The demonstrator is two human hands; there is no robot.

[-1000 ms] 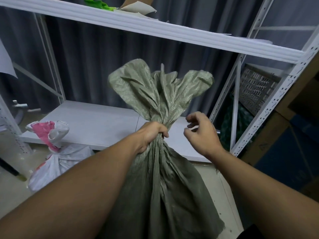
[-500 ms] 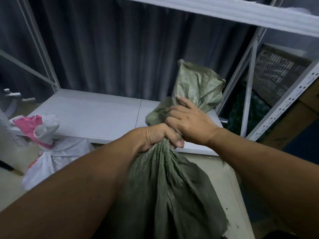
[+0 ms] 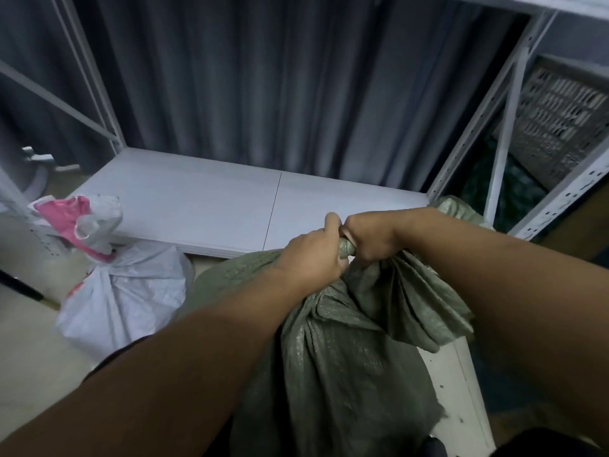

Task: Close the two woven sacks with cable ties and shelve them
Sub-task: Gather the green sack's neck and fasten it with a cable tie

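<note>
A green woven sack stands in front of me, its mouth gathered into a twisted neck. My left hand grips that neck from the left. My right hand grips it from the right, touching the left hand. The sack's loose top flap is bent away to the right, behind my right forearm. A white woven sack with a pink and white top sits on the floor at the left, its neck bunched. I see no cable tie on either sack. The low white shelf board lies behind both sacks.
White perforated rack uprights stand at the right, with a slanted brace at the left. A grey curtain hangs behind the shelf. A grey slotted crate sits in the neighbouring bay at the right.
My right hand came from the air onto the sack's neck beside my left hand. The sack's top has been pushed down and over to the right, and my view has tilted downward.
</note>
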